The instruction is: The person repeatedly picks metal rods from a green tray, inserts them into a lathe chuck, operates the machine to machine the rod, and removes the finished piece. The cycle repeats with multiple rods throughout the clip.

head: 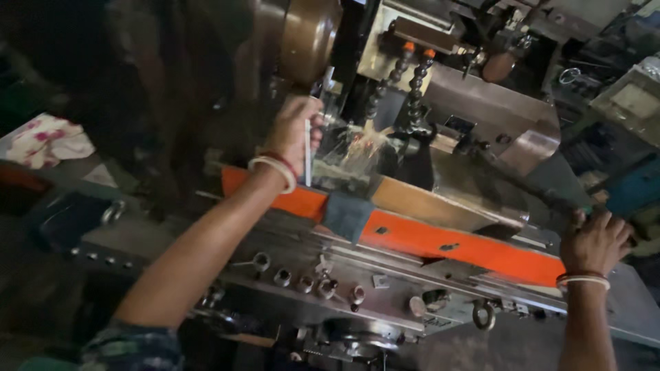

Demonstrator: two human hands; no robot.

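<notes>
Fingers of the left hand (297, 130) close on a thin rod (307, 161) near the wet grinding spot, far of the orange guard (412, 237). Right hand (595, 242) grips a lever (543, 196) at the right; best kept steady, fingers off the wheel (306, 38).

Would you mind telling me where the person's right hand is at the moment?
In the head view, the right hand is at the right edge, gripping a dark lever just past the right end of the machine's orange rail.
</notes>
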